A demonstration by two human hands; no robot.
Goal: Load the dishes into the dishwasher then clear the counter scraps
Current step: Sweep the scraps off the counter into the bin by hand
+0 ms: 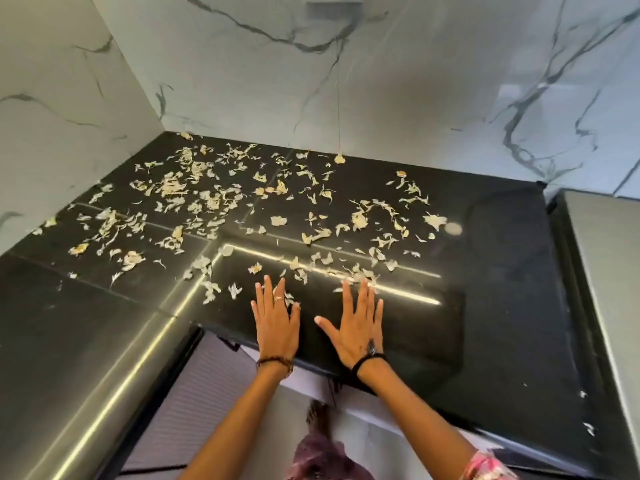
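Observation:
Pale, dry peel scraps (194, 199) lie scattered over the black stone counter (491, 306), thickest at the back left and thinner toward the middle right. My left hand (275, 323) lies flat on the counter near its front edge, fingers straight and spread, with a few scraps under the fingertips. My right hand (356, 327) lies flat beside it, fingers straight, tips touching the nearest scraps. Neither hand holds anything. No dishes or dishwasher are in view.
White marble walls (381, 98) close the counter at the back and left. A grey steel surface (609, 258) adjoins the counter on the right. The counter wraps round to the left in an L shape. The floor and my foot (318, 415) show below the front edge.

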